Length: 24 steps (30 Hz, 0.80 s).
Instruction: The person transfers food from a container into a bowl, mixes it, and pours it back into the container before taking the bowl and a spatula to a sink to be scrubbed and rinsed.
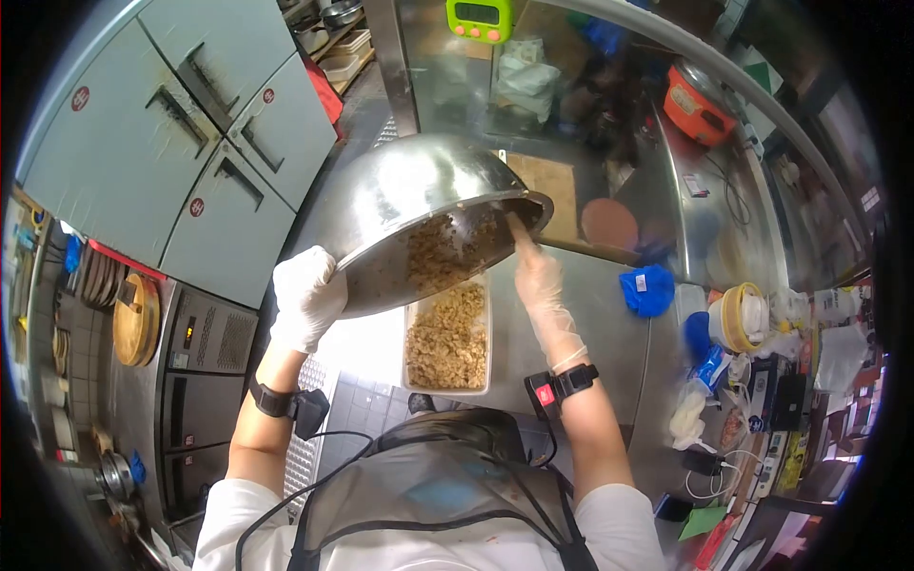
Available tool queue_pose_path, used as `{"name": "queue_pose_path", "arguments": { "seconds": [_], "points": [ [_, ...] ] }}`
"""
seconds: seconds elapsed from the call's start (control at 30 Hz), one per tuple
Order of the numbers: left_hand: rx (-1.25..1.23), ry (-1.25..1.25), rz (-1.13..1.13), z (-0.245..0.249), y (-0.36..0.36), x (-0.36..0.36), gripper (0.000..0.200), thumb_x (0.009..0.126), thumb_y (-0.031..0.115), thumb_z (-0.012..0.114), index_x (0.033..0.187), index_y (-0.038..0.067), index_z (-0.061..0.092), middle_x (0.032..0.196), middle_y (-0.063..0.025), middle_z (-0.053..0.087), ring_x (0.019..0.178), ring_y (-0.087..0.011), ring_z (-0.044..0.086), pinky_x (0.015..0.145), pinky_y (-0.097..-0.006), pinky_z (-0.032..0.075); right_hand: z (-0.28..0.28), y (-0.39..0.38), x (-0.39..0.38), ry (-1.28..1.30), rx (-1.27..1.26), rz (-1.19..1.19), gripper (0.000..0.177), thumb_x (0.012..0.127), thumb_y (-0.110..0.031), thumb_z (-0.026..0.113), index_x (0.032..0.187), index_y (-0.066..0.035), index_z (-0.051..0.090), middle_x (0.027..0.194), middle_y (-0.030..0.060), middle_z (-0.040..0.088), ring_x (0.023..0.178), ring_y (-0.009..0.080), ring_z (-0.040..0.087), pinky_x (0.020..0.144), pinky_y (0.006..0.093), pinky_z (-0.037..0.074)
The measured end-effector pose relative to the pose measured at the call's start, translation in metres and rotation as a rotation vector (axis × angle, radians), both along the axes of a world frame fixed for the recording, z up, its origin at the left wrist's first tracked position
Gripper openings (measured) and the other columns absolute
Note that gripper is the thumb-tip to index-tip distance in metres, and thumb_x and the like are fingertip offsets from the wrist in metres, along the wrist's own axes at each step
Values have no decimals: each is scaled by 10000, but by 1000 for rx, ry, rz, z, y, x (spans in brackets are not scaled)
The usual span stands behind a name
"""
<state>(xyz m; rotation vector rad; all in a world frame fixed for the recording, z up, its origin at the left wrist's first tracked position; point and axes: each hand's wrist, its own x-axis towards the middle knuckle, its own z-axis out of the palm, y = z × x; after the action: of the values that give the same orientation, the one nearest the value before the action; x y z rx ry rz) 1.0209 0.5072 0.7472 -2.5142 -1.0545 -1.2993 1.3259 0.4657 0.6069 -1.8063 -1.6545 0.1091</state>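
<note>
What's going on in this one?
A person in gloves has a large metal bowl tipped over a rectangular container on the counter. The left hand grips the bowl's rim, while the right hand reaches a finger inside the opposite edge. Crumbly food covers the visible bottom of the container, and more clings inside the bowl.

Large shiny metal bowl (414, 181) tipped over a pale rectangular container (489, 347).
From here, I see brown, crumbly food (446, 338) clinging inside the bowl, its opening angled downward; more lies loosely heaped in the open container below.
</note>
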Motion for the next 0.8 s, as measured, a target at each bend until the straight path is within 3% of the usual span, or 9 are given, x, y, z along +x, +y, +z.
{"name": "queue_pose_path", "arguments": {
  "seconds": [0.1,0.17,0.27,0.33,0.4,0.53,0.6,0.63,0.8],
  "points": [
    [-41,-25,7,1,-2,-2,227,590,-126,552,582,63,427,540,-110,401,451,-265,438,437,-328,368,-33,0,0,-59,32,-125,614,830,-37,499,1373,-315,427,830,144,649,722,342,650,599,478,508],
    [-41,-38,5,2,-2,-3,225,596,-126,555,582,60,428,542,-113,404,451,-267,436,437,-326,367,-56,-15,-17,-176,-257,-77,616,830,-46,508,1372,-326,424,847,160,649,727,348,649,614,481,512],
    [-50,-64,-6,1,0,-2,227,603,-130,557,581,56,428,546,-117,408,453,-270,433,440,-323,365,-60,-32,-37,-55,-233,131,616,830,-69,531,1372,-338,417,859,170,653,741,352,650,627,482,515],
    [-60,-62,-27,0,1,-5,230,603,-134,556,581,55,427,549,-119,411,455,-271,431,442,-321,364,-49,-22,-43,-34,-304,78,596,830,-116,595,1349,-369,446,893,195,660,762,372,653,626,443,529],
    [-66,-95,-7,0,3,-7,233,605,-143,549,585,54,427,551,-117,405,459,-268,422,450,-317,364,-24,-1,-42,145,25,-58,540,853,-132,582,1334,-348,470,878,191,661,741,368,652,599,443,516],
    [-37,-114,-19,3,2,-7,240,606,-147,544,589,55,416,552,-114,394,465,-261,412,453,-308,356,-3,29,-42,134,188,-161,500,884,-126,535,1335,-333,470,830,178,660,727,365,651,578,445,503],
    [-57,-132,-3,3,2,-8,246,612,-146,549,596,55,408,555,-112,389,467,-257,397,454,-299,350,-24,31,-45,5,106,-145,585,843,-65,487,1372,-307,416,819,146,653,675,359,643,592,456,519],
    [-55,-135,-5,3,2,-8,246,612,-146,549,596,55,408,555,-112,389,467,-257,397,454,-299,350,-29,28,-50,-103,-132,-137,612,823,-42,477,1374,-300,413,828,136,661,702,343,654,613,450,522],
    [-108,-167,46,0,2,-14,247,629,-140,557,604,55,409,549,-92,386,464,-229,383,460,-287,350,-40,-2,-48,-102,-205,34,593,833,-53,484,1380,-267,405,823,141,660,764,343,655,663,441,522]
  ]
}}
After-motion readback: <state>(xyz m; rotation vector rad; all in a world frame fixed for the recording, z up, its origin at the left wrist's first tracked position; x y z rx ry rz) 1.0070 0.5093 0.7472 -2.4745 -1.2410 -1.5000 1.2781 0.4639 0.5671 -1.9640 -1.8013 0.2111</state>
